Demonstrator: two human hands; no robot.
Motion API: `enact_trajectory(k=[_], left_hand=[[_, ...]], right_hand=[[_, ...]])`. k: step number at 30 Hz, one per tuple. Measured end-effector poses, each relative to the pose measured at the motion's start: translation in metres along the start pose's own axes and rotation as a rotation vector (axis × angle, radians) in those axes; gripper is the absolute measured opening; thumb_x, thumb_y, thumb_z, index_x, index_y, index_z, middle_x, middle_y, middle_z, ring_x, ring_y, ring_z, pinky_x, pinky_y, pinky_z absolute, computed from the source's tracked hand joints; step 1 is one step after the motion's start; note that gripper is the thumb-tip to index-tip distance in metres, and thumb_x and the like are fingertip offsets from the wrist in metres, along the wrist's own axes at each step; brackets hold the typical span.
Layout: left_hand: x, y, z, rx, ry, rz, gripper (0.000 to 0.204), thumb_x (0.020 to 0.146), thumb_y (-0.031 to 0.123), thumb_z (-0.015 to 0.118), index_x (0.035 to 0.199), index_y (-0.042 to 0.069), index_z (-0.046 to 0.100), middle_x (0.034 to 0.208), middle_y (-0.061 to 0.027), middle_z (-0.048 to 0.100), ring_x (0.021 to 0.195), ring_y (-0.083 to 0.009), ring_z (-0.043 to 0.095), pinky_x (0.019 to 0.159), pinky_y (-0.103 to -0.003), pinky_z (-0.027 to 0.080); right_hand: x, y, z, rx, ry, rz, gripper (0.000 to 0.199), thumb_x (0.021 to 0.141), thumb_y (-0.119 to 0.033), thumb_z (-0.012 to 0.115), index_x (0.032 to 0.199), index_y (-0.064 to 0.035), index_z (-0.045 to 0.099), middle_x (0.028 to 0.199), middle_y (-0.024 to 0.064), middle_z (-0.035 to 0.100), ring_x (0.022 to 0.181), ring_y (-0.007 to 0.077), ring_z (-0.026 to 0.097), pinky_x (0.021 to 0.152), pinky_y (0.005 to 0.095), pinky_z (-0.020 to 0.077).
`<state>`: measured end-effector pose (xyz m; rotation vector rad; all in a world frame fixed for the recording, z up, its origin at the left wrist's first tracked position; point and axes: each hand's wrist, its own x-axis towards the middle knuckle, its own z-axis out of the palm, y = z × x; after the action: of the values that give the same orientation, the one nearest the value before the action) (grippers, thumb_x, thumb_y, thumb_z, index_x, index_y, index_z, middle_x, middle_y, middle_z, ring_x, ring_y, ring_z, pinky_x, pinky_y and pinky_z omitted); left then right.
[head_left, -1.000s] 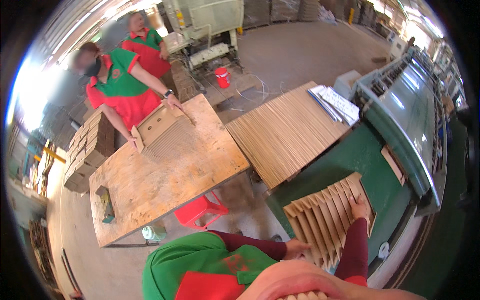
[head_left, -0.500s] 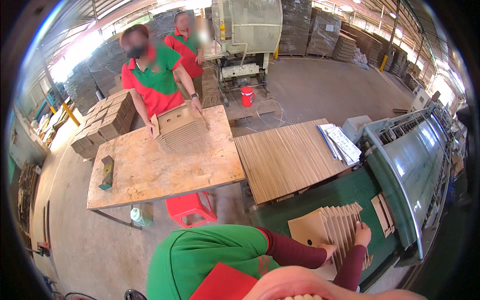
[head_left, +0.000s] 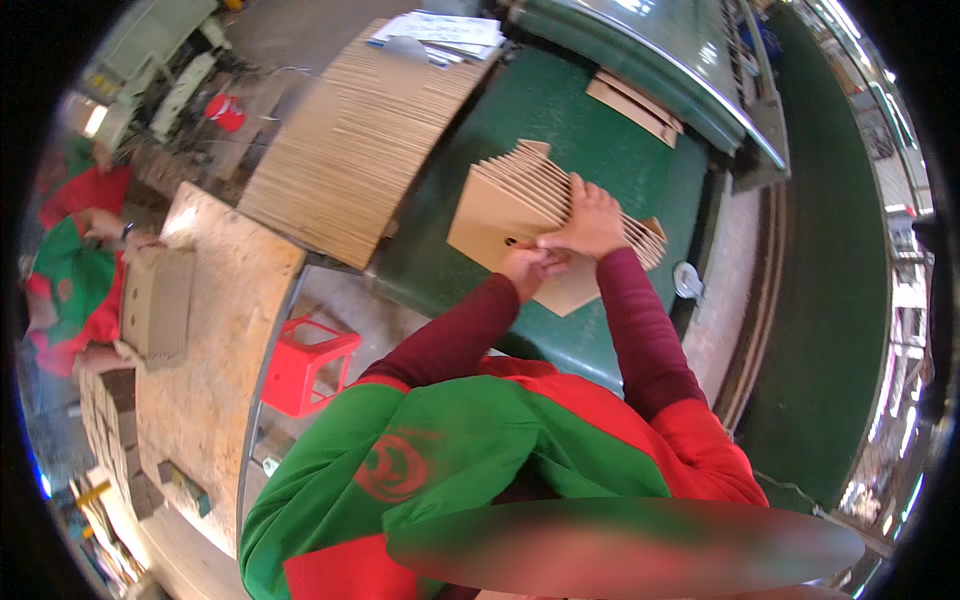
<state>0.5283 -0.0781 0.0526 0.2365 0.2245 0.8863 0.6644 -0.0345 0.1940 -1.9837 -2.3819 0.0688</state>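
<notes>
A fanned stack of brown die-cut cardboard sheets (head_left: pixel 490 218) stands tilted on the green conveyor belt (head_left: pixel 420 245), with a dark round hole in its front sheet. My right hand (head_left: pixel 592 222) grips over the top edges of the stack, fingers on the far side and thumb reaching toward the front. Close beside that thumb, my left hand (head_left: pixel 532 268) is closed with curled fingers against the front sheet, near the hole. Whatever its fingertips may pinch is too small to make out.
Further up the belt lie flat cardboard pieces (head_left: pixel 635 105) before the machine's roller cover (head_left: pixel 650 50). To the left are a large cardboard pile (head_left: pixel 330 150) with papers (head_left: pixel 440 32), a red stool (head_left: pixel 305 365) and a wooden table (head_left: pixel 215 330), where a co-worker holds a cardboard stack (head_left: pixel 158 305).
The view has swung right, toward the belt. My hands have come together at the front sheet; the right one has shifted along the stack. The co-worker's cardboard stack now stands more compact.
</notes>
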Motion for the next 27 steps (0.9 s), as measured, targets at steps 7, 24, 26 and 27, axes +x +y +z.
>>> enact_trajectory(k=[7,24,26,27], left_hand=[[-0.002,0.003,0.019,-0.014,0.095,-0.024,0.031,0.083,0.005,0.056,0.113,0.007,0.048,0.114,-0.0097,0.056,0.115,-0.0305,0.053,0.096,-0.055,0.041],[-0.233,0.139,-0.106,0.128,0.762,-0.003,0.040,0.090,0.036,0.053,0.123,0.014,0.048,0.118,-0.0066,0.057,0.102,-0.0237,0.058,0.084,-0.046,0.043],[-0.296,0.179,-0.114,0.102,0.816,0.121,0.040,0.089,0.037,0.054,0.121,0.014,0.049,0.115,-0.0060,0.059,0.099,-0.0231,0.059,0.083,-0.046,0.043],[-0.332,0.191,-0.117,0.083,0.844,0.161,0.040,0.089,0.038,0.055,0.120,0.014,0.050,0.113,-0.0057,0.059,0.098,-0.0228,0.059,0.083,-0.046,0.043]], right_hand=[[0.024,-0.010,-0.005,-0.049,-0.179,0.155,0.082,0.048,-0.040,0.082,0.114,-0.0036,0.048,0.110,0.0159,0.057,0.101,0.0334,0.059,0.084,0.0400,0.0505],[-0.013,-0.051,0.001,0.161,-0.197,0.373,0.073,0.043,-0.031,0.085,0.100,0.0024,0.055,0.096,0.0216,0.066,0.090,0.0362,0.064,0.080,0.0409,0.0509],[-0.022,-0.065,0.000,0.317,-0.154,0.385,0.070,0.045,-0.022,0.086,0.102,0.0039,0.055,0.095,0.0180,0.066,0.089,0.0303,0.065,0.078,0.0372,0.0518],[-0.025,-0.079,0.000,0.513,-0.093,0.365,0.069,0.048,-0.019,0.085,0.105,0.0045,0.054,0.097,0.0172,0.066,0.090,0.0284,0.065,0.078,0.0364,0.0520]])
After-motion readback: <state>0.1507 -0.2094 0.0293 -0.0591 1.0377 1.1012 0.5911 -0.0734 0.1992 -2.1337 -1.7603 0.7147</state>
